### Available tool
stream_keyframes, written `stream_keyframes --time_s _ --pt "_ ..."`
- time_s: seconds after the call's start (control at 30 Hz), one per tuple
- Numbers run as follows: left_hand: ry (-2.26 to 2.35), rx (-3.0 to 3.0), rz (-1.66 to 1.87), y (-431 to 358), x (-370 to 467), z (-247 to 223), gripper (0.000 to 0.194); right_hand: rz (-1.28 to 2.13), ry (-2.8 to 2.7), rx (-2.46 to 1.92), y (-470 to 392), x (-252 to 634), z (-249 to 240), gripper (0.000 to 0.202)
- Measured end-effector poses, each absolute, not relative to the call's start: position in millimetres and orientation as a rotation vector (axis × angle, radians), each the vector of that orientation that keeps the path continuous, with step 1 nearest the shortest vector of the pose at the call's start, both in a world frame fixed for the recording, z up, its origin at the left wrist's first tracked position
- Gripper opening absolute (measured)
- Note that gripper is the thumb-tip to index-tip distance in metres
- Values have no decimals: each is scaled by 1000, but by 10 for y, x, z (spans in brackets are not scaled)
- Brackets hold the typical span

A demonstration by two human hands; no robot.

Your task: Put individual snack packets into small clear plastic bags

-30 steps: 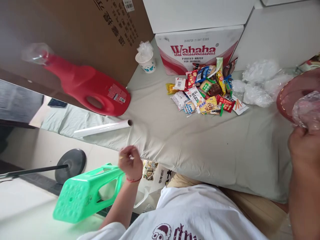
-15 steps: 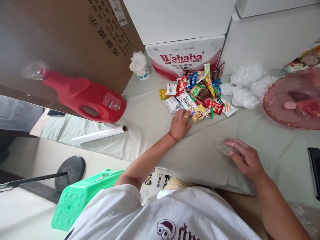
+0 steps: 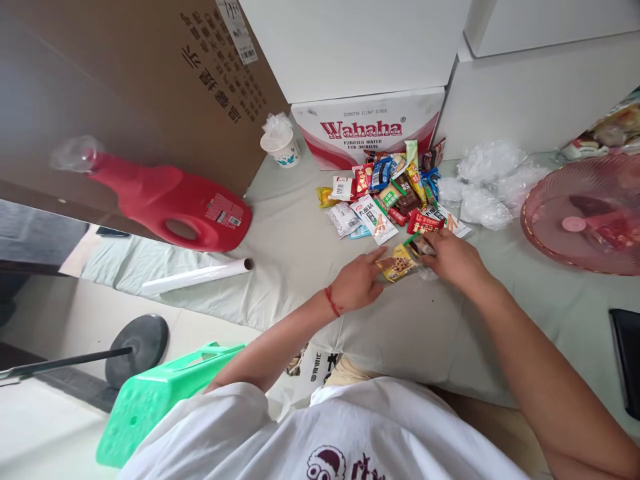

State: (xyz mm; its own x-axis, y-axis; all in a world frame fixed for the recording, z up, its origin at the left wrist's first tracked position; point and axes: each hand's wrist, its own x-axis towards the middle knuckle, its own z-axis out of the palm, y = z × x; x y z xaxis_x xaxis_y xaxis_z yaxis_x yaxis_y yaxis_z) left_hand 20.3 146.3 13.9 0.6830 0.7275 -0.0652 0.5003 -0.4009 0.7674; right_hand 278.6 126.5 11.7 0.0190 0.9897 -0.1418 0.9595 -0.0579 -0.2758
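Note:
In the head view a yellow snack packet (image 3: pixel 399 264) with a cookie picture lies on the cloth in front of the snack pile. My left hand (image 3: pixel 356 281), a red string on its wrist, has its fingertips closed at the packet's left edge. My right hand (image 3: pixel 457 261) is closed at the packet's right, its fingers on a small dark packet (image 3: pixel 421 245) with a green edge. Crumpled clear plastic film (image 3: pixel 427 273) shows under those fingers; part of it is hidden. Just behind lie a white snack packet (image 3: pixel 375 219) and a red packet (image 3: pixel 425 223).
A Wahaha carton (image 3: pixel 370 130) stands behind the pile. A paper cup (image 3: pixel 283 148), a red jug (image 3: pixel 175 200) and a white roll (image 3: pixel 200 275) are at left. Bunched clear plastic (image 3: pixel 490 183), a pink ridged tray (image 3: pixel 530 230) and a black device (image 3: pixel 625 360) are at right.
The yellow packet and the small green-edged packet have come away from the pile toward me. My right hand has moved left and forward to them, with the clear plastic film.

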Motion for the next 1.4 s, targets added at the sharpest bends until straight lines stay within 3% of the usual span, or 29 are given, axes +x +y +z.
stream_keyframes --time_s 0.07,0.13,0.27,0.37,0.43,0.6,0.73,0.87,0.97,1.07,1.2,1.4 --pt "978 1722 585 1409 118 177 41 489 -1883 -2131 1171 2890 129 33" --pt "991 1208 762 1391 118 213 32 574 -1611 -1973 1121 2873 168 36" --pt "831 519 838 1422 353 240 51 916 -1474 -1600 1147 2469 299 45" --pt "821 452 927 1494 542 214 64 959 -1697 -1529 1324 2203 376 40" --pt "851 440 999 1585 589 183 68 749 -1709 -1612 1561 2173 404 36" --pt "714 426 912 1838 464 82 54 201 -1594 -2043 2282 2226 361 43" --pt "624 375 843 1907 324 18 67 288 -1702 -2071 2346 2232 247 34" --pt "624 364 881 1913 268 -10 73 521 -1265 -1841 1926 2404 186 37" --pt "626 315 855 1883 296 -22 58 757 -1066 -1648 1601 2391 203 43" --pt "608 266 792 1818 346 -38 47 930 -1332 -1525 1446 2143 259 34" --pt "614 301 781 1788 353 -48 60 795 -1678 -1413 1587 1917 354 32" --pt "610 183 930 1945 237 -60 41 358 -1973 -1908 2133 2197 328 33"
